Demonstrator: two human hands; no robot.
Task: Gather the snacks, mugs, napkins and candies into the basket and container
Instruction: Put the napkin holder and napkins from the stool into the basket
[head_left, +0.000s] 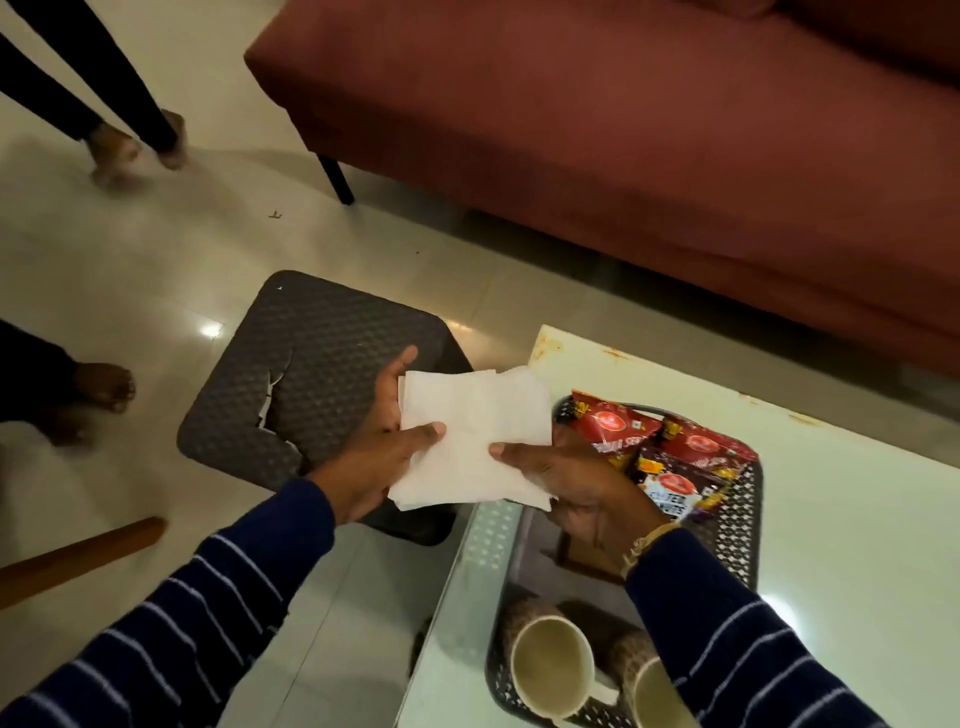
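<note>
The stack of white paper napkins (470, 434) sits pinched between both hands, left hand (382, 441) at its left edge, right hand (566, 483) at its lower right; the black perforated plastic basket (745, 514) lies right and below, nearer the right hand; snack packets (670, 457) and beige mugs (550, 662) inside already.

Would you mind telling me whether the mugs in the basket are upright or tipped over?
Tipped over: both mugs lie sideways in the basket, mouths facing the camera.

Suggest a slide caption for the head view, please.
Both hands hold white napkins above a basket of snacks and mugs.
</note>
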